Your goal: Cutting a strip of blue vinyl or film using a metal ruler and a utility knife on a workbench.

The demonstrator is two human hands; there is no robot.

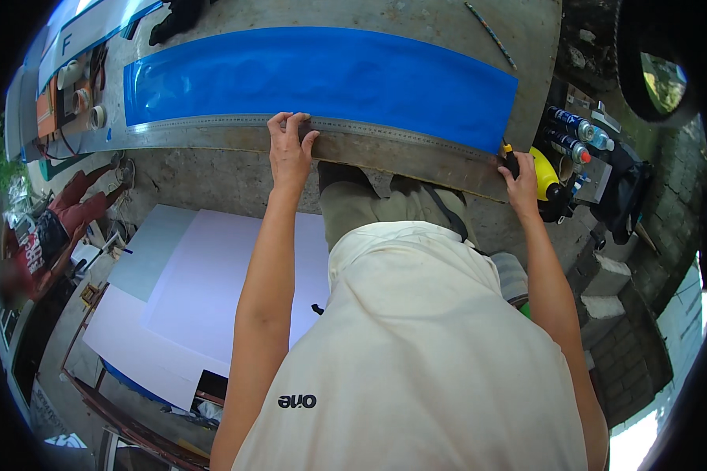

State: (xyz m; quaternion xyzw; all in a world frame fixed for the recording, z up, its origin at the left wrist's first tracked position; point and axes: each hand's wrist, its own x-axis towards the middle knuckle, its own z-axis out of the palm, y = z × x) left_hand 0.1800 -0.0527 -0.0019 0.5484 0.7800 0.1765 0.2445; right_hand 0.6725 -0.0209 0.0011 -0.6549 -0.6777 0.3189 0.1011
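A long blue plastic sheet (322, 74) lies across the worktable, and a metal ruler (385, 132) runs along its near edge. My left hand (291, 157) holds the ruler down near its middle with bent fingers, the thumb set apart to the right. In my right hand (523, 187) is a utility knife (511, 159) with a black and yellow handle. The knife stands at the sheet's near right corner, by the ruler's right end. Its blade is too small to make out.
The metal worktable (538, 31) carries a thin patterned stick (491, 35) at the far right. Tape rolls (97, 117) sit at the left. Spray cans (571, 123) and a yellow bottle (543, 173) stand right. Pale sheets (204, 290) lie behind me; another person (51, 231) is at left.
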